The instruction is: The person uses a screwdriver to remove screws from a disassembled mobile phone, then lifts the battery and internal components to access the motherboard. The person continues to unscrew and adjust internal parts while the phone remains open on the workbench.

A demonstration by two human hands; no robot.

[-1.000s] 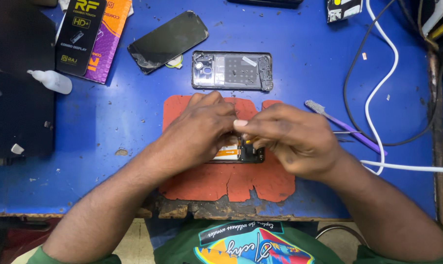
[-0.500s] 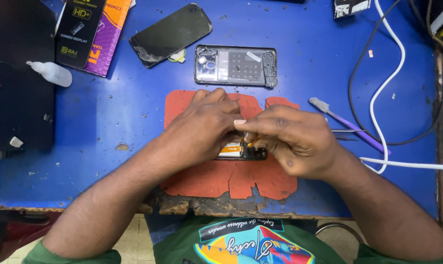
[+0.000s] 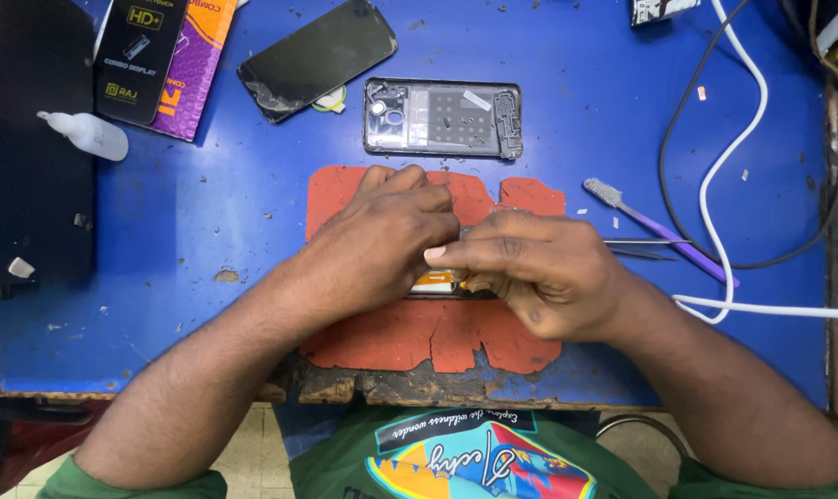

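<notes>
The small part [image 3: 435, 280] under work shows only a sliver of orange and white — the rest is hidden by both hands. It lies on the cracked red mat [image 3: 410, 337], at the worktop's near edge. Left hand [image 3: 387, 245] fingers are curled down over the part; right hand [image 3: 530, 273] fingers are pinched together on it. The blue worktop [image 3: 206, 231] is scuffed and littered with crumbs — its front edge is chipped.

Phone repair workshop: opened phone frame [image 3: 443, 117], detached screen [image 3: 316, 57], tweezers [image 3: 643, 246].
</notes>
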